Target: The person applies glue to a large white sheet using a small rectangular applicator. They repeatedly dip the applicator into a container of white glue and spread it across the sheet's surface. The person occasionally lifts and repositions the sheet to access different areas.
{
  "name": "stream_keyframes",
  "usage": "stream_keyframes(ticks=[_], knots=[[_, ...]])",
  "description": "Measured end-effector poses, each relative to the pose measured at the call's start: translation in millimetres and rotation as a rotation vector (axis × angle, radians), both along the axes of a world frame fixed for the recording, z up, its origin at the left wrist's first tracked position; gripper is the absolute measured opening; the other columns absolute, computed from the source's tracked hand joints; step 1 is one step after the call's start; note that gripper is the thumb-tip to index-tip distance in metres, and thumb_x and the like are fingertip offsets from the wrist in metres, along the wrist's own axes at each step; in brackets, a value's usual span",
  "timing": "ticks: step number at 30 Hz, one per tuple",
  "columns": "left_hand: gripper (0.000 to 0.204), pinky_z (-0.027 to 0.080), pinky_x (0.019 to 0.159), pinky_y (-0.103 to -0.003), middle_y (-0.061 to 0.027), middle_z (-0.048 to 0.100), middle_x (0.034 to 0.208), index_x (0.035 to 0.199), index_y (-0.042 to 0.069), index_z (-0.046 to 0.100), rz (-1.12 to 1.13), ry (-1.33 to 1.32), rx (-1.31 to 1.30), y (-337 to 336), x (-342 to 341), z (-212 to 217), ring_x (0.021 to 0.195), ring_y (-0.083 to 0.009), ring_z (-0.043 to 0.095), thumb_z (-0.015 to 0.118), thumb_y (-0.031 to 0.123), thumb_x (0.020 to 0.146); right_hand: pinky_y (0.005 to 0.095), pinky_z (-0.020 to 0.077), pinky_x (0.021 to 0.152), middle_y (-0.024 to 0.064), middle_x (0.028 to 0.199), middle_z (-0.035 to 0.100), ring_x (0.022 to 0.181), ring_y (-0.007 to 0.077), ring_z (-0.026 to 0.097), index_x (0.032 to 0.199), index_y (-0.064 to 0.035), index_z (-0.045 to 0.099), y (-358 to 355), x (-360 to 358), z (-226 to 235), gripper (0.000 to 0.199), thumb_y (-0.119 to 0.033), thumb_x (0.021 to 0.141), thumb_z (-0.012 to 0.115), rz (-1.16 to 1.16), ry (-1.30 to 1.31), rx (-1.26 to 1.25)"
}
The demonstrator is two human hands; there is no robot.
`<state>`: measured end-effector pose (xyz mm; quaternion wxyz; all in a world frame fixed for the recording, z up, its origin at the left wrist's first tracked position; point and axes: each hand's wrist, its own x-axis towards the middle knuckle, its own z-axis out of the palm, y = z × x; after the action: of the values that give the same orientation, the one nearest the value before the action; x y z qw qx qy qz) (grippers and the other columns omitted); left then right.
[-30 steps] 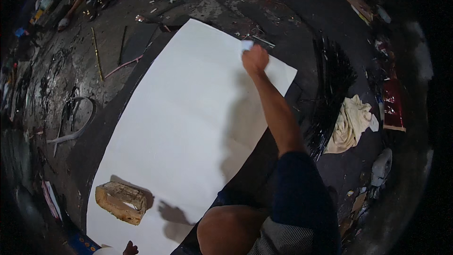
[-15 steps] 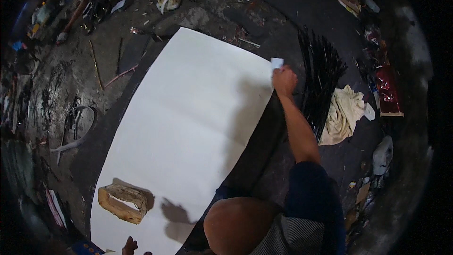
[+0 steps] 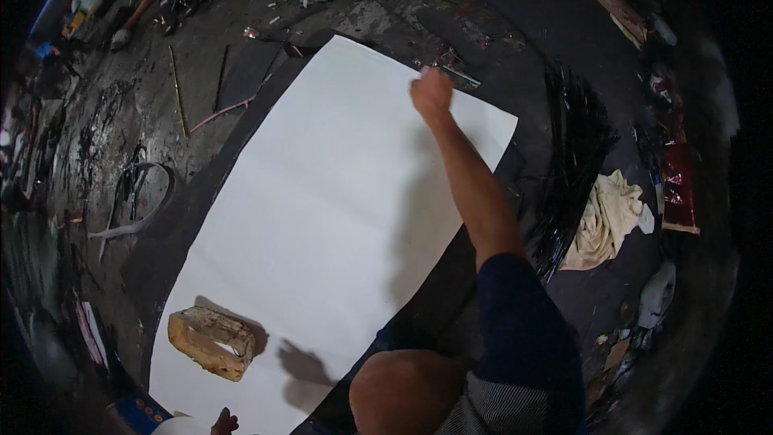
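- Reaching far forward, the right hand (image 3: 431, 92) presses closed fingers on a small pale object, hard to identify, at the white sheet's (image 3: 322, 217) far edge (floor beneath).
- Left hand (image 3: 224, 422) barely shows; fingers unclear.
- Worn block (image 3: 212, 341) weights the near corner.

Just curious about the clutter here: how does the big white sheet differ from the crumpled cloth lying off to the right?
The white sheet lies flat and smooth; the crumpled cloth is bunched in folds. The sheet is far larger. The right hand rests at the sheet's far edge; nothing touches the cloth. Both are pale and lie on the dark, stained floor.
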<state>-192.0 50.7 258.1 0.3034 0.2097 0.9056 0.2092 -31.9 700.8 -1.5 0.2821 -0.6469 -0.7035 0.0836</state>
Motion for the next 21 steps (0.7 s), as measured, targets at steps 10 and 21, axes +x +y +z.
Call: stream_keyframes(ticks=[10, 21], knots=[[0.057, 0.051, 0.085, -0.036, -0.0175, 0.061, 0.116, 0.134, -0.001, 0.051, -0.026, 0.032, 0.002, 2.2, 7.1, 5.4, 0.108, -0.0242, 0.057, 0.072, 0.012, 0.083, 0.0479, 0.0529, 0.084, 0.0275, 0.092, 0.068, 0.089, 0.0414, 0.067, 0.085, 0.0050, 0.069, -13.9, 50.3, 13.1, 0.024, -0.013, 0.072, 0.064, -0.118, -0.067, -0.152], [0.058, 0.051, 0.085, -0.034, -0.0173, 0.060, 0.118, 0.135, 0.000, 0.050, 0.072, 0.004, -0.011, -7.7, 4.6, 3.2, 0.108, -0.0233, 0.055, 0.072, 0.006, 0.083, 0.0469, 0.0531, 0.085, 0.0234, 0.102, 0.068, 0.094, 0.0399, 0.067, 0.086, -0.0003, 0.069, 26.1, -140.7, 7.4, 0.024, -0.022, 0.076, 0.066, 0.027, 0.285, -0.160]])
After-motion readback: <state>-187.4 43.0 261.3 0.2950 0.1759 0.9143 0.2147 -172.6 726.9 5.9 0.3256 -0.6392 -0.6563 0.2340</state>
